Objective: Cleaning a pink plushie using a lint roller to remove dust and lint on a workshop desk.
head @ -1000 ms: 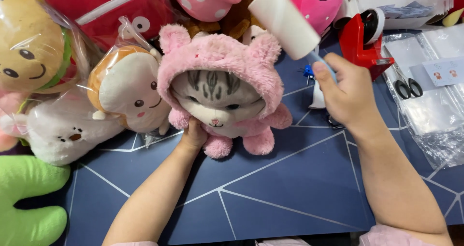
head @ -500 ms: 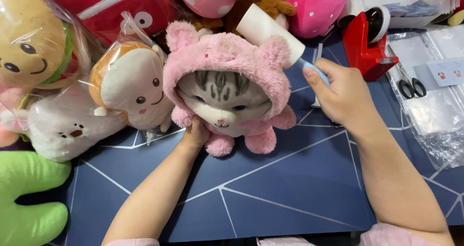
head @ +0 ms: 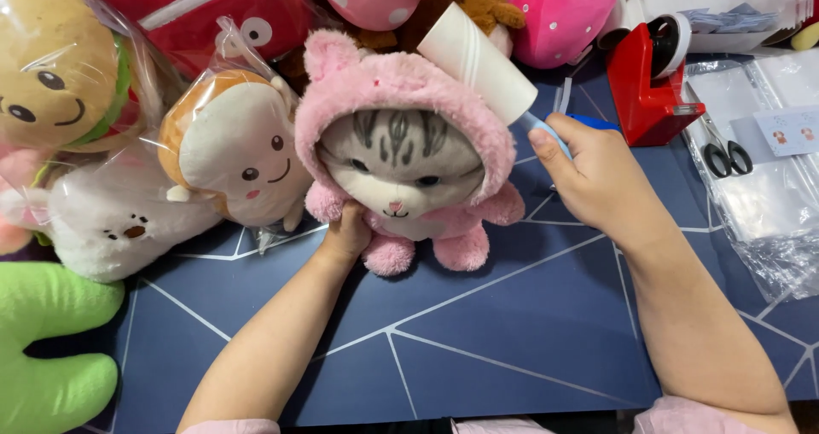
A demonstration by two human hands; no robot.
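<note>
- As both forearms come in from the near edge, they cross a dark blue counter (head: pixel 478 349) with thin white lines on it.
- At the near left corner lies a bright green soft toy (head: pixel 51 349), well apart from both hands.
- The left hand (head: pixel 345 233) reaches under the chin of the cat toy (head: pixel 401 157), a grey striped cat in a fluffy pink hood. Its grip is closed on the lower front of the toy, between the two small arms, and this seems to keep the toy upright and facing the person.
- The right hand (head: pixel 601 182) is just beside the toy's right side. Its grip is wrapped tightly around the blue handle of a lint roller (head: pixel 478 63).
- The white roll slants up and to the left, and it lies on the top of the pink hood, near one ear. The slant seems to let the sticky side meet the fur.
- Left of the cat toy stand a bread-shaped toy (head: pixel 230 157) and a white toy (head: pixel 102 221), both in clear plastic bags.
- On the right lie clear empty bags (head: pixel 768 221) and a pair of scissors (head: pixel 721 152).
- Farther back stands a red tape holder (head: pixel 653 80), and behind the cat toy is a row of pink, red and brown toys.
</note>
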